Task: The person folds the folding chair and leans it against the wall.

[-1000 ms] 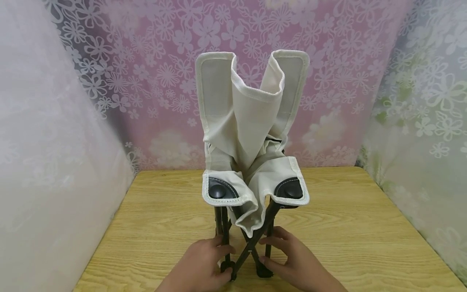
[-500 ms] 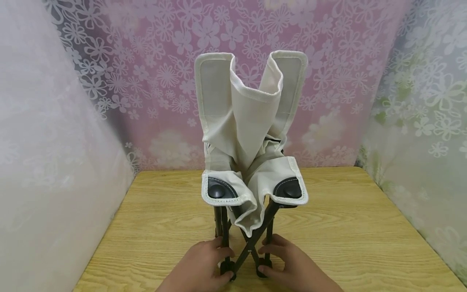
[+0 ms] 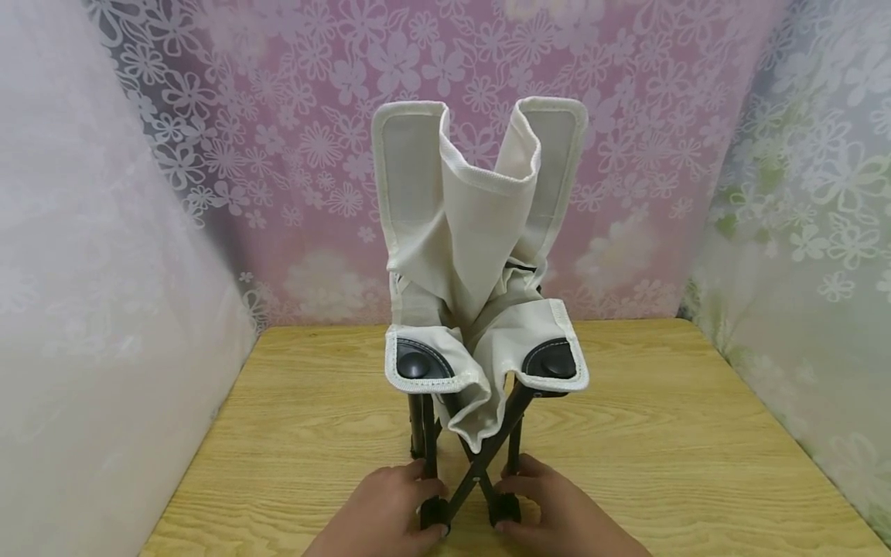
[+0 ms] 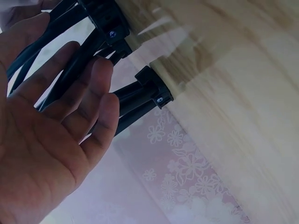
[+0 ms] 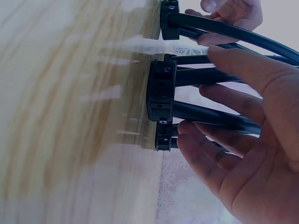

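In the head view a small folding chair with a cream fabric seat and back stands on the wooden table, partly folded. Its dark legs cross in an X at the front. Beside the near left leg is my left hand, fingers at the leg and thumb by its black foot. My right hand sits likewise at the near right leg and foot. Both wrist views show loose, slightly bent fingers close to the legs, with the left palm and right palm bare.
The wooden table extends on both sides of the chair. A pink flowered curtain hangs behind it. Pale sheeting flanks the left side, and a flowered one the right.
My right hand has slid down the near right leg toward its foot. The left hand has shifted slightly down and right. The chair has barely moved.
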Available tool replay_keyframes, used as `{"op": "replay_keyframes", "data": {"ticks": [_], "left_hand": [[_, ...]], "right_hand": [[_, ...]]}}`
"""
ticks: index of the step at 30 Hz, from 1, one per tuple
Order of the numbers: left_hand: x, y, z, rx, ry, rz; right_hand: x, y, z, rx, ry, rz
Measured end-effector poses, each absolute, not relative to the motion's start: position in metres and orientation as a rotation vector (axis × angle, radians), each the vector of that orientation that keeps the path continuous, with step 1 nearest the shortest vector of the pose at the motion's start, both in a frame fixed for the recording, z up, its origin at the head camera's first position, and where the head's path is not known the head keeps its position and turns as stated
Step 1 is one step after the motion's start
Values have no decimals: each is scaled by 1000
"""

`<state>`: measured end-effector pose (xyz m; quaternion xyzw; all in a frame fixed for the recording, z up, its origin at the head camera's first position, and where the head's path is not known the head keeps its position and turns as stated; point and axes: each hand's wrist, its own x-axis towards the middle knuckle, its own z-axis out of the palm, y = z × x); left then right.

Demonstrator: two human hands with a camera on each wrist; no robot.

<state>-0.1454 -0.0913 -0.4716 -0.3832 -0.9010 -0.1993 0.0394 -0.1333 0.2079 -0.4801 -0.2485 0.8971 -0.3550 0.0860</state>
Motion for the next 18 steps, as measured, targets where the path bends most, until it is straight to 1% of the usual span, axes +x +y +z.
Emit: {"op": "replay_keyframes", "data": {"ticks": [5, 18], "left_hand": [[-144, -90, -474, -1187, -2815, -575], [-145, -89, -474, -1203, -2844, -585]], "right_hand": [[-136, 208, -482, -670, 2598, -1043], [-135, 209, -482, -667, 2584, -991]]}}
